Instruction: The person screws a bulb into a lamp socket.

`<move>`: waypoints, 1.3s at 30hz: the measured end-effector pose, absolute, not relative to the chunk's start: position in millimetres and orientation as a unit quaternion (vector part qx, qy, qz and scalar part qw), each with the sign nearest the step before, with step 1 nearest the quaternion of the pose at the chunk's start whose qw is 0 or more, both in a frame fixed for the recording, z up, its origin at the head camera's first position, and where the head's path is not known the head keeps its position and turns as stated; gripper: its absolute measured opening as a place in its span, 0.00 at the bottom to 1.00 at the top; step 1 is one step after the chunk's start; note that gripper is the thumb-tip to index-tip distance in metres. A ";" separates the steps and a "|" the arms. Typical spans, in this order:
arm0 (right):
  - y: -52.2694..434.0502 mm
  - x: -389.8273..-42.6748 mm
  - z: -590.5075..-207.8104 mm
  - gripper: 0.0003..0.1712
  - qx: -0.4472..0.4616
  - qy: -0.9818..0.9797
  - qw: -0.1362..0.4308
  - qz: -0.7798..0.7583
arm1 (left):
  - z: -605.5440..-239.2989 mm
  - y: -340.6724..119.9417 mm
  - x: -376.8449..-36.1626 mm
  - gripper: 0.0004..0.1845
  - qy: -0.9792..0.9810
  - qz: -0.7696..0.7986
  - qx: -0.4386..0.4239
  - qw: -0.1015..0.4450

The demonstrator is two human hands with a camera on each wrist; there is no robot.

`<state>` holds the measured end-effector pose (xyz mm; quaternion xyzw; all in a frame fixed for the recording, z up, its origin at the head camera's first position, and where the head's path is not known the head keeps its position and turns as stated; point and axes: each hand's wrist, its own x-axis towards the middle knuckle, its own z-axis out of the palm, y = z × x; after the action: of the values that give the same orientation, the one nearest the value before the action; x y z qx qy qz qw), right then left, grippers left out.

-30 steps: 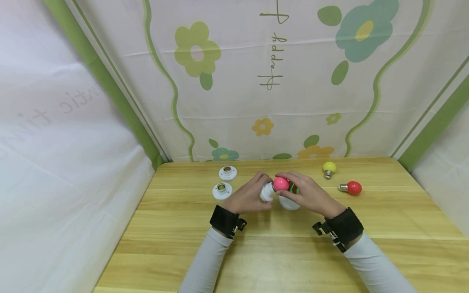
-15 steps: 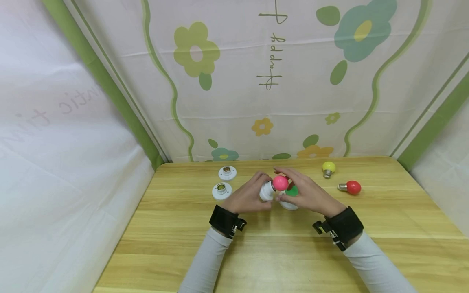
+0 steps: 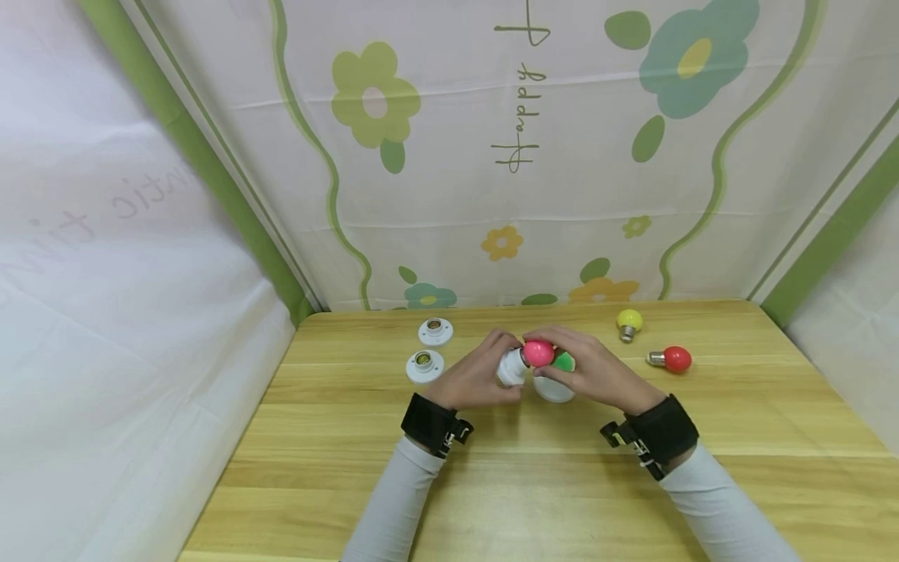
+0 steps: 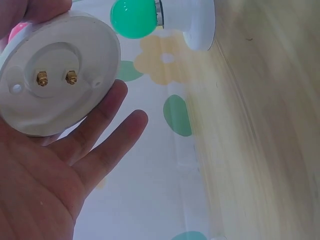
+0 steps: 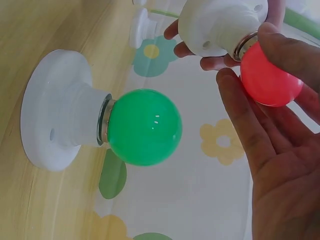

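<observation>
My left hand (image 3: 485,373) grips a white lamp socket (image 3: 511,368) lifted off the wooden table (image 3: 492,484), and its round underside (image 4: 55,75) with two brass screws faces the left wrist view. A pink bulb (image 3: 538,353) sits in that socket. My right hand (image 3: 570,357) pinches the pink bulb (image 5: 270,75) between thumb and fingers (image 5: 245,115). Just beneath the hands a green bulb (image 5: 145,127) stands screwed into a second white socket (image 5: 55,115) resting on the table, also seen as the green bulb (image 3: 564,361).
Two empty white sockets (image 3: 435,332) (image 3: 424,365) lie to the left of my hands. A yellow bulb (image 3: 630,321) and a red bulb (image 3: 673,359) lie to the right. A flowered cloth backdrop (image 3: 506,156) rises behind the table's far edge.
Half a second ago my right fingers were spread off the pink bulb; now they close on it again. My left hand and its socket stay put.
</observation>
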<state>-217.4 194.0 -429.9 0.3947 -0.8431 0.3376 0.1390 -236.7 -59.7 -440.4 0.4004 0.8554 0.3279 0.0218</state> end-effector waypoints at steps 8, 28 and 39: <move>194.5 -216.7 -429.4 0.33 0.390 -0.845 0.132 0.342 | -440.9 -59.3 -236.3 0.29 0.858 0.323 0.399 0.022; 192.9 -214.6 -428.5 0.29 0.374 -0.853 0.133 0.341 | -440.8 -58.1 -235.8 0.30 0.861 0.306 0.405 0.009; 193.3 -215.2 -431.0 0.26 0.362 -0.861 0.131 0.332 | -442.0 -56.2 -235.3 0.30 0.862 0.300 0.408 0.007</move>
<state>-215.2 193.3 -431.0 0.3622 -0.8612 0.3316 0.1315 -235.3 -56.2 -442.0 0.4080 0.8622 0.3002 0.0067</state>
